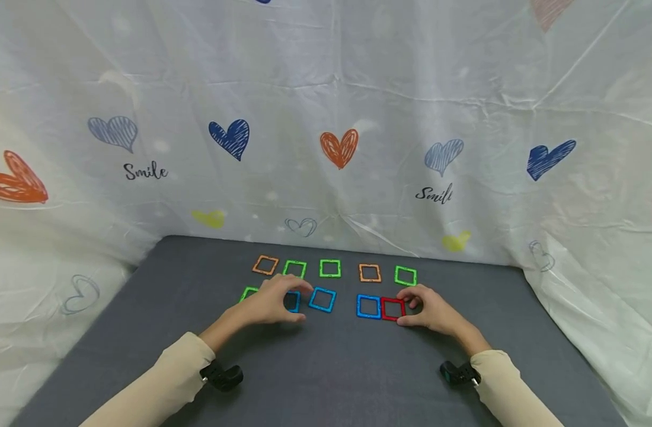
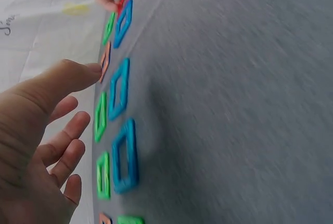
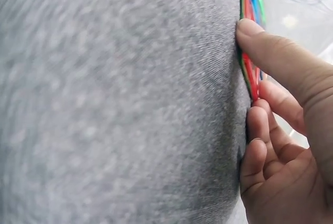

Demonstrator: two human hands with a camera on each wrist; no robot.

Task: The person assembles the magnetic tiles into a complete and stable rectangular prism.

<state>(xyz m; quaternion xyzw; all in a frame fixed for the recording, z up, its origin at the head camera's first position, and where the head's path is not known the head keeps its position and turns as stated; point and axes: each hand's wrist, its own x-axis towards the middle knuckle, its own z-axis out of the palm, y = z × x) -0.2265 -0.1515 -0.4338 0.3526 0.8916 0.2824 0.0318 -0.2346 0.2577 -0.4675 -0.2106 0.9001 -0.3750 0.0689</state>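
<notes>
My right hand [image 1: 432,311] pinches a red square magnetic tile frame [image 1: 393,299] by its right side, thumb at the near corner and fingers at the far one. The red frame lies flat on the table with its left edge against a blue square frame [image 1: 358,306]. Over the left group hovers my left hand [image 1: 275,301], thumb and fingers spread and nothing between them. Below it a second blue frame [image 2: 132,156] is partly hidden in the head view. Another blue frame [image 1: 326,289] lies tilted just right of its fingertips.
Along the back lie an orange frame [image 1: 259,272], a green frame [image 1: 329,260], another orange frame [image 1: 370,265] and more green ones. A green frame [image 1: 248,289] shows partly behind the left hand. A heart-printed curtain [image 1: 336,196] hangs behind the grey table [image 1: 336,367].
</notes>
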